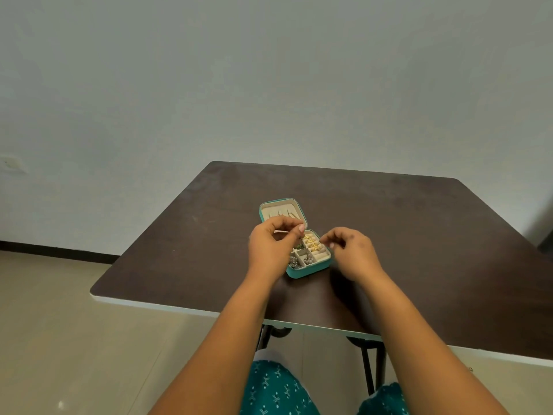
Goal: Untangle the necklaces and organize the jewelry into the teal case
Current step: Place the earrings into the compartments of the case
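The teal case point(311, 270) lies open on the dark table, its lid point(281, 209) laid flat behind it with a cream lining. Gold rings point(312, 243) fill the ring rolls on the right side, and silver pieces point(299, 260) sit in the front left compartments. My left hand point(270, 250) hovers over the case's left half and pinches a thin chain point(300, 244) that hangs down into the case. To the right of the case my right hand point(351, 254) is raised, its fingertips pinched together; whether it holds the chain is too fine to tell.
The dark brown table point(404, 235) has a pale front edge close to my lap. A grey wall stands behind it and tan floor lies to the left. The table's black legs point(369, 366) show below the edge.
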